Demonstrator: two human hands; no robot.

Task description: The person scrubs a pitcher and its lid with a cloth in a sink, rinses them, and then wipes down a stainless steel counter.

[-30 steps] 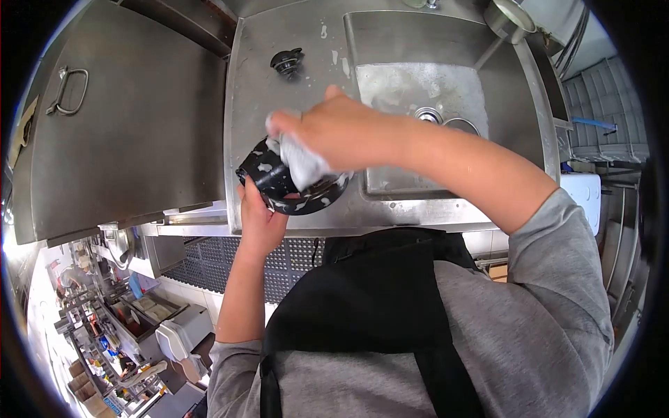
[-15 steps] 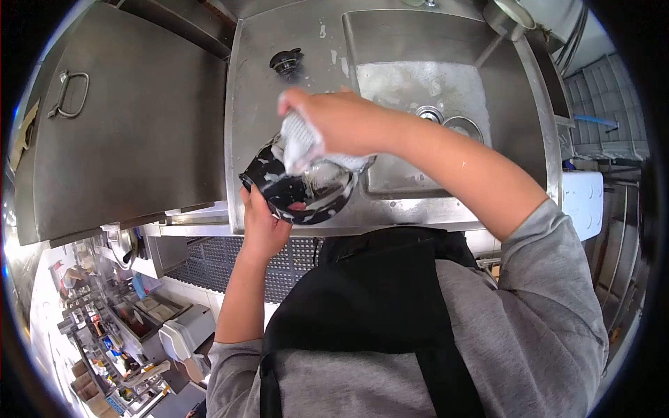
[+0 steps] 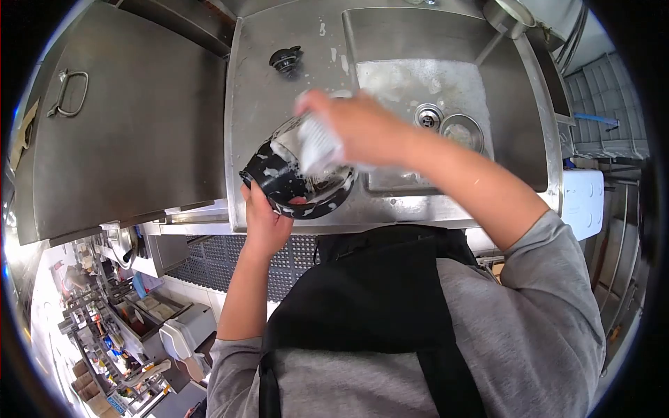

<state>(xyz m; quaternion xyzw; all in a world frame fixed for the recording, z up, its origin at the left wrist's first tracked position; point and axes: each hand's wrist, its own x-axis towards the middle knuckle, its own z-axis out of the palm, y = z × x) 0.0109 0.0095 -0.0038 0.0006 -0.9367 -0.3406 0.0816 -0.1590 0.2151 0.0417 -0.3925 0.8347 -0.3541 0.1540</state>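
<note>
1. the left hand (image 3: 263,221) holds a round black lid (image 3: 301,182) by its near edge. the fingers are closed around the rim, with the thumb on the inner side.
2. the lid is over the front of the steel worktop (image 3: 261,104), just left of the sink (image 3: 418,90). it is tilted, so the hollow soapy inside faces up and toward the right hand.
3. the right hand (image 3: 359,129) is above and to the right of the lid, on the sink side. its fingers are closed on a white cloth (image 3: 312,143). the hand is blurred, so i cannot tell how tight the grip is.
4. the cloth hangs down from the fingers and touches the upper far part of the lid's inside. so the lid lies below and to the left of the right fingers.
5. the right hand is the nearer one to the inside of the lid; the left only supports the edge.
6. a small black knob part (image 3: 286,61) lies further back on the worktop, well apart from both hands. a drain (image 3: 428,115) is seen in the sink bottom.
</note>
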